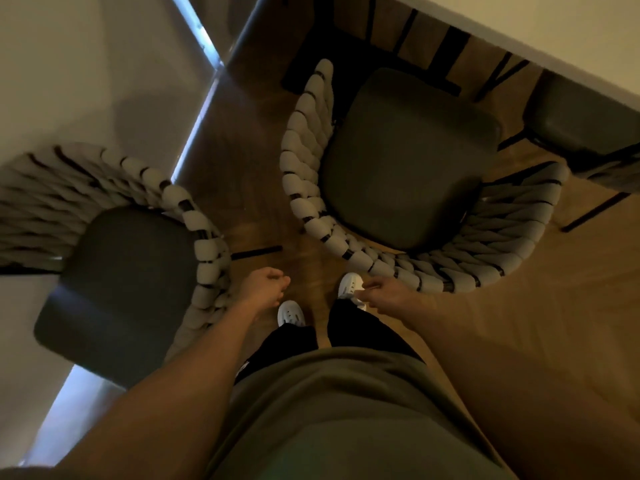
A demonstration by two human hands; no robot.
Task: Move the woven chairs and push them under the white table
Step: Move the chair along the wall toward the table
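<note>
Both hands (266, 285) (384, 292) hang loosely curled between two woven chairs (408, 161).

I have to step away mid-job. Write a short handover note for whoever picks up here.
Left hand: loosely curled, holds nothing, beside the left woven chair.
Right hand: loosely curled, holds nothing, just behind the middle woven chair.
Done: the right chair sits partly under the white table.
Left: the middle chair's seat is still outside the table edge; the left chair stands apart by the wall. Push both under.
</note>
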